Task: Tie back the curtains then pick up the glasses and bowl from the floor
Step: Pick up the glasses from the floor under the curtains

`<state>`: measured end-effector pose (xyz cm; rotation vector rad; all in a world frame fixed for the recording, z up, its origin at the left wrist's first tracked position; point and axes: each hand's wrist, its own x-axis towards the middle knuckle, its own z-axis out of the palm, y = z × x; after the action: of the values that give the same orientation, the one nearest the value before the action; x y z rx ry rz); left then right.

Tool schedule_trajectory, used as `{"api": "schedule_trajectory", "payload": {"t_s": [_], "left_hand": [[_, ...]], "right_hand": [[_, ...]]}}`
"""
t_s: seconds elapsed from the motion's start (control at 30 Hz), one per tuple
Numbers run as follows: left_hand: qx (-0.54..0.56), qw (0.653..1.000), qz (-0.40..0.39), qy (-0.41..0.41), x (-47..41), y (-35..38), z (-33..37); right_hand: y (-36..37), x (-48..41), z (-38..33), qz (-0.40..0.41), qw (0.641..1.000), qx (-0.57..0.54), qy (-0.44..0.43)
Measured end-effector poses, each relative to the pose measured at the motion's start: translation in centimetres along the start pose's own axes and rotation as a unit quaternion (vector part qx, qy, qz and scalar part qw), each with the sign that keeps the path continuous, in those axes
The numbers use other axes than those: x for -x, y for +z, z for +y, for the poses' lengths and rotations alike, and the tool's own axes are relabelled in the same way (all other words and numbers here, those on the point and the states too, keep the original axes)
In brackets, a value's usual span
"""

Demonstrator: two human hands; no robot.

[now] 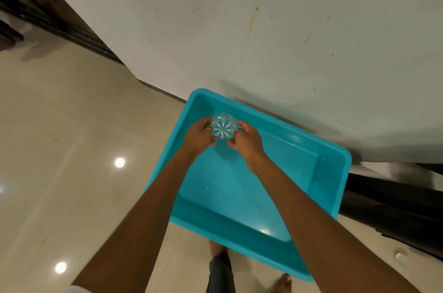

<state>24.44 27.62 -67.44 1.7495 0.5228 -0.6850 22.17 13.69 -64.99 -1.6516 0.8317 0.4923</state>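
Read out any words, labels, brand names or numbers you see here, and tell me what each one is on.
There is no readable text anywhere in this view.
The blue tub is plain plastic with no label showing.
The glass, held between the left hand and right hand, shows only a cut star pattern.
The wall has stains but no writing.

Clear cut glass (224, 127) held over turquoise tub (345, 172), star-cut base facing camera. Left hand (199, 137) grips left side, ring (209, 128) on finger. Right hand (247, 141) pinches right side. Tub beside white wall (239, 29). Second glass (399, 256) on tiled floor (72, 125), far right.
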Motion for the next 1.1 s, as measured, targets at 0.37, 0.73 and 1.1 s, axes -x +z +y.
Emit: {"api": "schedule_trajectory", "payload": {"t_s": [0.37, 0.73, 1.1], "left_hand": [[-0.01, 0.996, 0.056, -0.064, 3.6, -0.8, 1.7], [-0.03, 0.999, 0.011, -0.044, 15.4, 3.3, 5.6], [-0.036, 0.999, -0.01, 0.023, 30.7, 11.5, 8.7]], "right_hand": [[-2.7, 3.4, -1.5, 0.058, 0.997, 0.021, 0.053], [-10.0, 13.9, -2.0, 0.085, 0.994, -0.045, 0.057], [-20.7, 26.7, 1.5, 0.086, 0.992, -0.097, 0.003]]}}
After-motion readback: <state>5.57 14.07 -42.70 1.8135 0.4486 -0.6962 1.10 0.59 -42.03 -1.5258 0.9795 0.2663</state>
